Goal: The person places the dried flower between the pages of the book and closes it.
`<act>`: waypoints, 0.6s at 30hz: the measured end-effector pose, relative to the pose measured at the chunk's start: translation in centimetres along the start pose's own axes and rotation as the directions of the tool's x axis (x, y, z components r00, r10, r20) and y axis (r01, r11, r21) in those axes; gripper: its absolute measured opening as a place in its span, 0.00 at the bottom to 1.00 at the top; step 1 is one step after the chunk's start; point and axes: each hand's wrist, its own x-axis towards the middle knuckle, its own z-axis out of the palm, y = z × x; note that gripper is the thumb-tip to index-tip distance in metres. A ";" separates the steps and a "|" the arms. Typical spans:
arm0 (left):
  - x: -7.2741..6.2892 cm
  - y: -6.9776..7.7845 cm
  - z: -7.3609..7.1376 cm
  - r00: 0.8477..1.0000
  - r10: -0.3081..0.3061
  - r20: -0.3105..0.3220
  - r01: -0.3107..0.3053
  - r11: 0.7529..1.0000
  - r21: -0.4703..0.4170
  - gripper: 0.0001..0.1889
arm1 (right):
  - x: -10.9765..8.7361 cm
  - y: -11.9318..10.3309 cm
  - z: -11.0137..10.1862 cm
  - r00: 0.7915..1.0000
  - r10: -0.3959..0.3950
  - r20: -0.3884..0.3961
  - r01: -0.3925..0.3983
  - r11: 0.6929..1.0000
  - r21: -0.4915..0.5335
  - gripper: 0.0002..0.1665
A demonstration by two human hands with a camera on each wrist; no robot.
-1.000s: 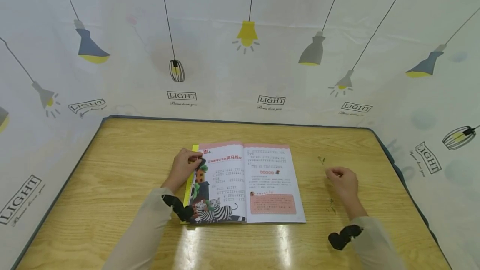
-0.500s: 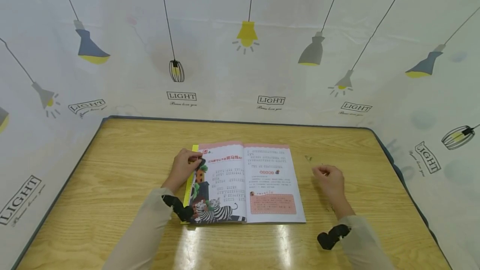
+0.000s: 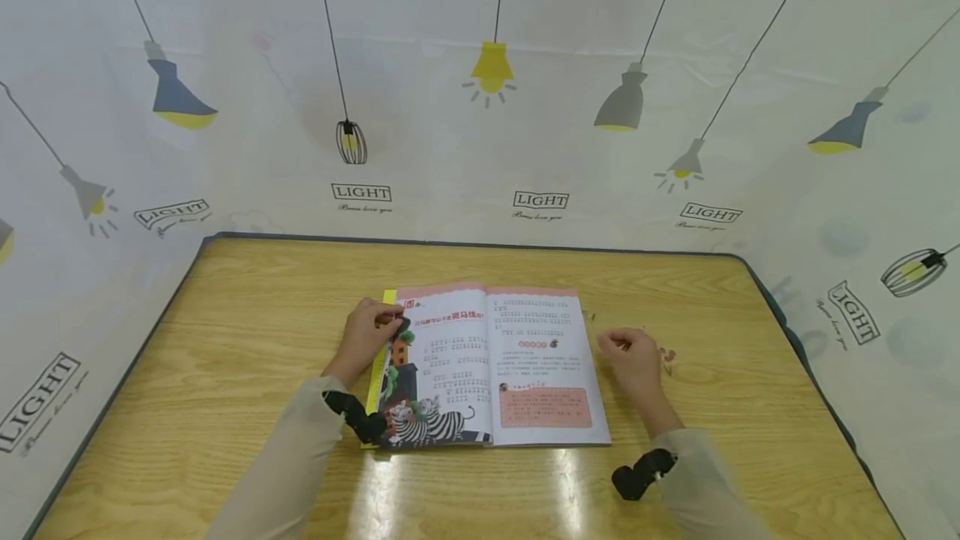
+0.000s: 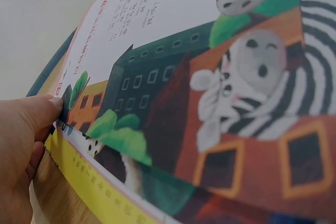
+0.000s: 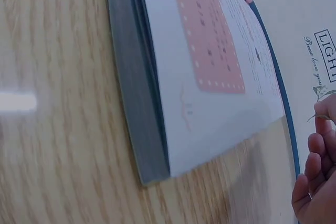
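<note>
An open picture book (image 3: pixel 536 365) lies on the table, with zebras and buildings on its left page and printed text on both pages. My left hand (image 3: pixel 369 336) pinches the outer edge of the left page (image 4: pixel 157 72), thumb on top and other fingers below. Beneath that page shows a yellow strip (image 4: pixel 89 182) of the book. Beside the book's right edge, my right hand (image 3: pixel 633 363) is raised above the table. Between thumb and index finger it pinches a thin plant sprig (image 5: pixel 318 92) with small leaves; its other fingers curl loosely.
Small reddish dried plant bits (image 3: pixel 667 357) lie on the wooden table (image 3: pixel 247 340) just right of the right hand. A white curtain (image 3: pixel 427 90) printed with lamps stands behind the table and along its sides.
My right hand has moved left with the sprig, up to the book's right edge, uncovering the reddish plant bits. The left hand and the book have stayed put.
</note>
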 end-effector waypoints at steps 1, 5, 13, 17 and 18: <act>0.0 0.0 0.0 1.000 0.000 -0.001 0.000 1.000 0.000 0.13 | -0.1 -0.1 0.2 1.000 0.009 0.004 -0.009 1.000 0.005 0.15; 0.0 0.0 0.0 1.000 0.003 -0.004 -0.003 1.000 -0.006 0.13 | -0.3 -0.7 1.0 0.999 0.038 0.022 -0.038 0.999 0.033 0.14; 0.0 0.0 0.0 1.000 0.011 -0.007 -0.011 1.000 -0.002 0.13 | -0.8 -1.9 2.3 0.997 0.061 0.040 -0.063 0.996 0.069 0.14; 0.0 0.0 0.0 1.000 0.008 -0.006 -0.008 1.000 0.000 0.13 | -0.9 -2.5 2.9 0.997 0.062 0.036 -0.065 0.994 0.084 0.13; 0.0 0.0 0.0 1.000 0.006 -0.006 -0.006 1.000 -0.001 0.13 | -1.0 -2.6 3.0 0.997 0.060 0.037 -0.063 0.994 0.086 0.13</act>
